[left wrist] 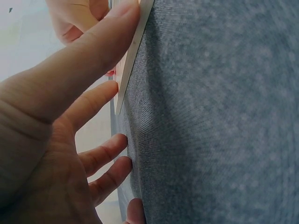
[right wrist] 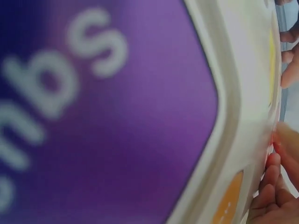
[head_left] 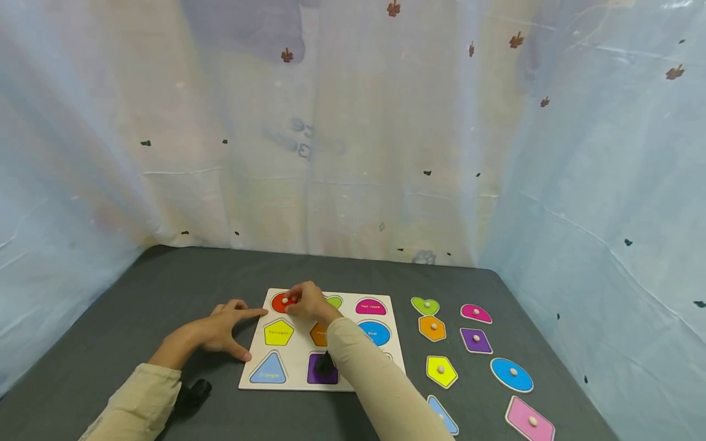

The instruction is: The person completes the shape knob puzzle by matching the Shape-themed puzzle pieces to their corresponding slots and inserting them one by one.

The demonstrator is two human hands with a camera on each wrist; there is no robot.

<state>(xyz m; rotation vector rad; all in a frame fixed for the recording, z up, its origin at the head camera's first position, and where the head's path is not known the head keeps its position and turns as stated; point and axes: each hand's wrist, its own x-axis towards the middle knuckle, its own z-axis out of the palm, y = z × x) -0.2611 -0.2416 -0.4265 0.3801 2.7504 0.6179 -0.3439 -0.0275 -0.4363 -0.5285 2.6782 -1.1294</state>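
Note:
A white shape puzzle board (head_left: 296, 370) lies on the grey table with coloured, labelled recesses. At its far left corner, my right hand (head_left: 310, 304) has its thumb and fingers on a red circle piece (head_left: 277, 302) that has a small knob. In the right wrist view the fingertips (right wrist: 272, 161) meet at the red piece, beyond a purple recess (right wrist: 154, 116). My left hand (head_left: 223, 327) is spread at the board's left edge. Its thumb (left wrist: 107, 39) and index finger touch that edge, while the other fingers rest near the cloth.
Right of the board lie loose knobbed pieces: a green heart (head_left: 425, 305), orange hexagon (head_left: 432, 329), yellow pentagon (head_left: 441, 372), blue triangle (head_left: 443, 416), magenta half round (head_left: 476, 313), purple square (head_left: 475, 340), blue oval (head_left: 512, 374) and pink parallelogram (head_left: 529, 419). A plastic sheet (head_left: 353, 202) hangs behind.

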